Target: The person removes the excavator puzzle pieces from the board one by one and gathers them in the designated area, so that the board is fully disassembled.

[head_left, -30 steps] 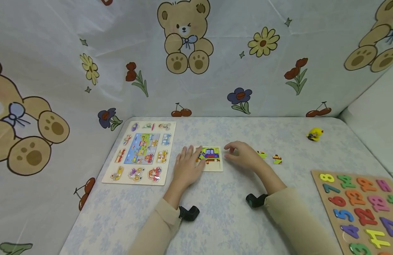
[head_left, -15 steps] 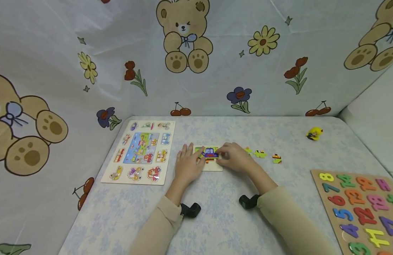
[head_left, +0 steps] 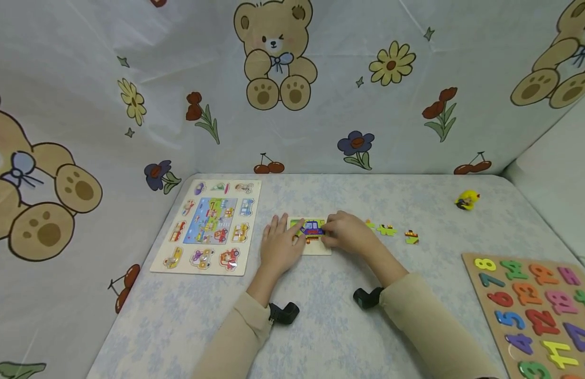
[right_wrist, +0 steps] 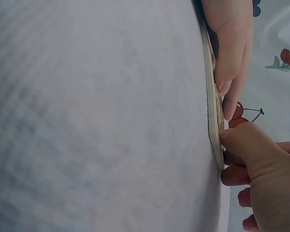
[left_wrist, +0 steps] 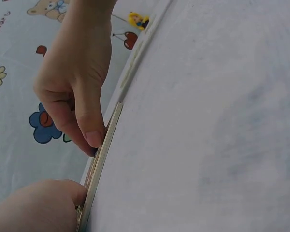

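puzzle board (head_left: 317, 250) lies on the counter (head_left: 327, 321); the left hand (head_left: 280, 246) rests straight-fingered on its left side, the right hand (head_left: 350, 234) pinches a dark piece (left_wrist: 94, 152) at its right; loose pieces (head_left: 386, 229) lie farther right.

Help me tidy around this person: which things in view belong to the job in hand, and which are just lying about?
Job in hand:
small vehicle puzzle
left hand, resting on its left side
right hand, fingers at its right side
three loose puzzle pieces, probably its own

Just lying about, it seems:
large picture board
number board
yellow toy
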Demonstrator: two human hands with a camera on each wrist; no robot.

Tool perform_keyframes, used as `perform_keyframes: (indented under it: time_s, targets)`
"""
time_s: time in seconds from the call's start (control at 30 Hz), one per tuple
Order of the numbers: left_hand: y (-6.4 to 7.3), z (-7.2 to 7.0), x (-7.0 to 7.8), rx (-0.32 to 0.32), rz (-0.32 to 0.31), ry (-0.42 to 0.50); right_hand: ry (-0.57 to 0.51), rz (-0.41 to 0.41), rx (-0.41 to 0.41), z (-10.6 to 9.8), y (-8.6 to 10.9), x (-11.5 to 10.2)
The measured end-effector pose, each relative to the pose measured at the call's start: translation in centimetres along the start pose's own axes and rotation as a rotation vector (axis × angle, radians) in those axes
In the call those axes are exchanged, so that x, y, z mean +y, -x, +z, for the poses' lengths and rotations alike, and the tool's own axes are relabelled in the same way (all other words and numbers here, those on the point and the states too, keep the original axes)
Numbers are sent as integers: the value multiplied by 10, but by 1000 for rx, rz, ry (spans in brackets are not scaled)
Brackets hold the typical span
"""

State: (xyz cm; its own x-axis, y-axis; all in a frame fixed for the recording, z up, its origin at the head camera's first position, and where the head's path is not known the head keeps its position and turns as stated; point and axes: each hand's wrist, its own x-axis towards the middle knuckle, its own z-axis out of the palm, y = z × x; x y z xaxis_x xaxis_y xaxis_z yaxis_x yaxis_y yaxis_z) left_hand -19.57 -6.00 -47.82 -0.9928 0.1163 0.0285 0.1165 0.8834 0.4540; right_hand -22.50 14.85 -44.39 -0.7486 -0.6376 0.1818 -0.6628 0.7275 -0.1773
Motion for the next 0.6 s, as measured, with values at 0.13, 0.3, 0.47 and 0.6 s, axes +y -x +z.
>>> perform_keyframes:
  time_s: [0.13, 0.3, 0.47, 0.6]
  targets:
    - [0, 4, -2, 15, 6, -6, 29, 8, -27, -2, -3, -2]
    - [0, 7, -3, 25, 11, -12, 28, 21, -80, -9, -8, -7]
    - [0, 8, -4, 29, 13, -14, 29, 13, -99, -11, -10, -10]
    - [0, 7, -3, 37, 16, -13, 33, 12, -113, -11, -12, -9]
